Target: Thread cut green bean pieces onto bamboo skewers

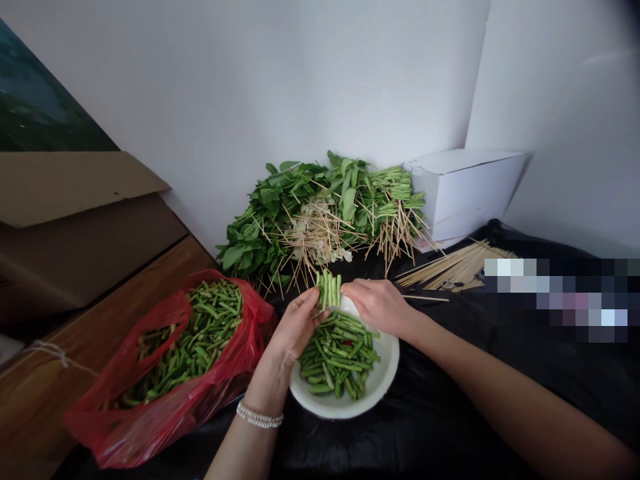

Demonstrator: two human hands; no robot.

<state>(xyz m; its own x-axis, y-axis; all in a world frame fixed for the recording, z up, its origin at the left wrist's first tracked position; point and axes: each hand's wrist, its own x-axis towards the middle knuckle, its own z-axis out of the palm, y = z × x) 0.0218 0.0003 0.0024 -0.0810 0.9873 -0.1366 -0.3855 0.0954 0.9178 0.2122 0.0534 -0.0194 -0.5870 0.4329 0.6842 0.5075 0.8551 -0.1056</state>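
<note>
Short, bright-green cut stalk pieces [329, 289] stand side by side, nearly upright, between the hands [297, 323].

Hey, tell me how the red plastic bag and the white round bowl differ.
The red plastic bag is crumpled and see-through, while the white round bowl is smooth and opaque. The bag slouches in an irregular shape; the bowl keeps a rounded rim. The bag looks larger and fuller than the bowl. Both are open and hold short green stalk pieces.
</note>
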